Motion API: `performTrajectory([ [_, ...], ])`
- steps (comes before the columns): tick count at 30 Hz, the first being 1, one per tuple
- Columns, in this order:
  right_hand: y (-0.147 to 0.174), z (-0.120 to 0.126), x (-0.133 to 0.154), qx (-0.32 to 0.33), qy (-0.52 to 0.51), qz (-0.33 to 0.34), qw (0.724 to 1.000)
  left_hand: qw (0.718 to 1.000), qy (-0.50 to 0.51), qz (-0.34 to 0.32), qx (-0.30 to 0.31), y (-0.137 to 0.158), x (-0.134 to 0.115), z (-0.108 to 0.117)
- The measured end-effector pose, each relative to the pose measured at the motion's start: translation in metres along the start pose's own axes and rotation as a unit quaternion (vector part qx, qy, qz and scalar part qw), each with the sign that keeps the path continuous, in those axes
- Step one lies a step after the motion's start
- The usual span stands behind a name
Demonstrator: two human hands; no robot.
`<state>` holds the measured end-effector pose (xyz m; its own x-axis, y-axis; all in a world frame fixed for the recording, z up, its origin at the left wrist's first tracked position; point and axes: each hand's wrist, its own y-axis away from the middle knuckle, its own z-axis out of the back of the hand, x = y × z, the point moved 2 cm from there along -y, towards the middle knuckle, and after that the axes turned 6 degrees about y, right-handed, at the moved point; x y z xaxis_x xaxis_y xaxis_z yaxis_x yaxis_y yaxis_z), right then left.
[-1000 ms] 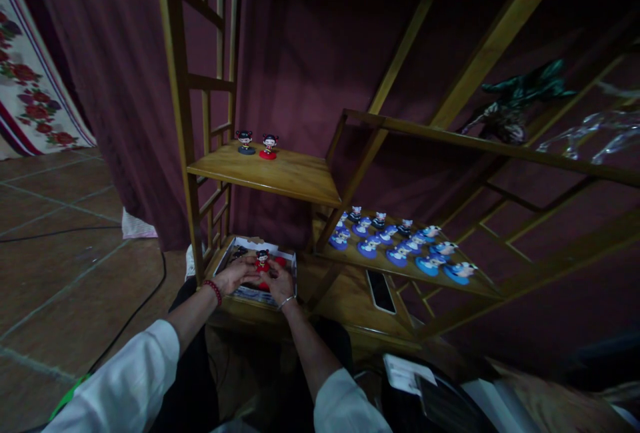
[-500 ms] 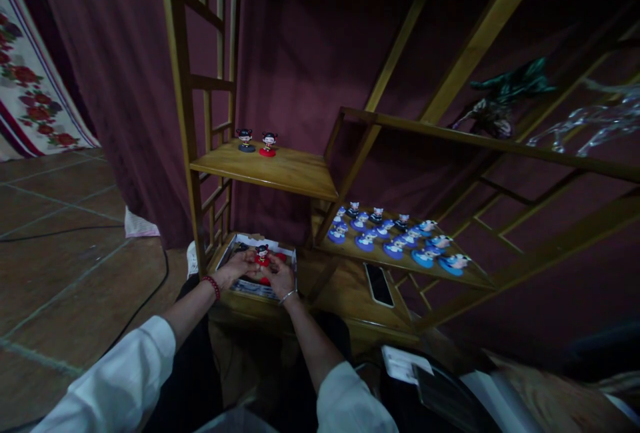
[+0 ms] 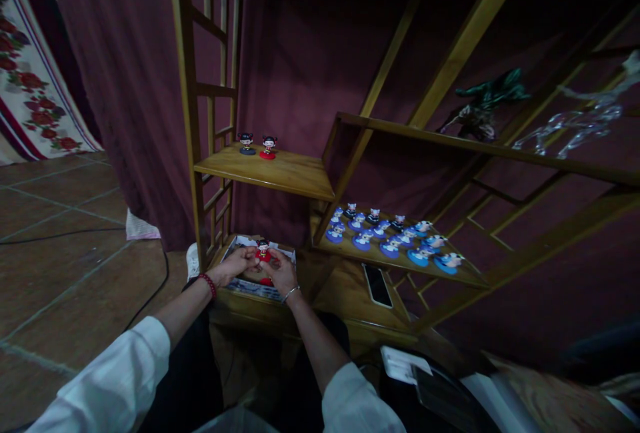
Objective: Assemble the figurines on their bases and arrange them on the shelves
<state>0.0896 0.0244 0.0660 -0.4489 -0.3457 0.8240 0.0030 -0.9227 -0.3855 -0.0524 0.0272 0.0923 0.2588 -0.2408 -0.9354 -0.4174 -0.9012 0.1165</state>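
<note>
A small figurine (image 3: 263, 250) with black hair buns and a red base is upright between my two hands, over an open cardboard box (image 3: 257, 289). My left hand (image 3: 239, 265) pinches its left side, a dark red bead bracelet at the wrist. From the right, my right hand (image 3: 281, 273) grips the base; a silver bracelet circles that wrist. Red pieces lie in the box, partly hidden by my hands. On the wooden shelf (image 3: 295, 171) above stand a similar dark-based figurine (image 3: 246, 144) and a red-based figurine (image 3: 269, 147).
Several blue and purple figurines (image 3: 390, 247) crowd a lower shelf at right. A phone (image 3: 377, 285) lies on the bottom board. Higher up stand a green sculpture (image 3: 483, 103) and a clear glass animal (image 3: 580, 119). A cable (image 3: 155, 289) crosses the tiled floor.
My hands have lifted the red-based figurine slightly, and it stays held between them. The camera view has shifted a little; the shelf figurines stand as before.
</note>
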Motion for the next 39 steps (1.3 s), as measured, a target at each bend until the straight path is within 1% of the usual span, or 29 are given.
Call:
performTrajectory([
  [5, -0.005, 0.007, 0.008, -0.008, 0.062, 0.019, 0.998, 1.0, 0.007, -0.015, 0.017, 0.004, -0.011, -0.005],
  [15, -0.007, 0.023, 0.038, -0.005, 0.1, 0.03, 0.995, 0.997, -0.018, -0.051, 0.057, 0.01, -0.028, -0.009],
  [19, -0.008, 0.029, 0.049, 0.01, 0.081, 0.038, 0.996, 0.996, -0.031, -0.056, 0.057, 0.015, -0.038, -0.012],
  [26, -0.009, 0.038, 0.067, 0.022, 0.005, 0.038, 0.999, 0.997, -0.048, -0.052, 0.043, 0.023, -0.055, -0.015],
  [31, -0.008, 0.045, 0.084, 0.038, -0.03, 0.031, 0.998, 0.994, -0.064, -0.067, 0.053, 0.024, -0.066, -0.016],
  [39, -0.01, 0.057, 0.103, 0.049, -0.025, 0.046, 0.997, 0.991, -0.104, -0.079, 0.042, 0.032, -0.085, -0.024],
])
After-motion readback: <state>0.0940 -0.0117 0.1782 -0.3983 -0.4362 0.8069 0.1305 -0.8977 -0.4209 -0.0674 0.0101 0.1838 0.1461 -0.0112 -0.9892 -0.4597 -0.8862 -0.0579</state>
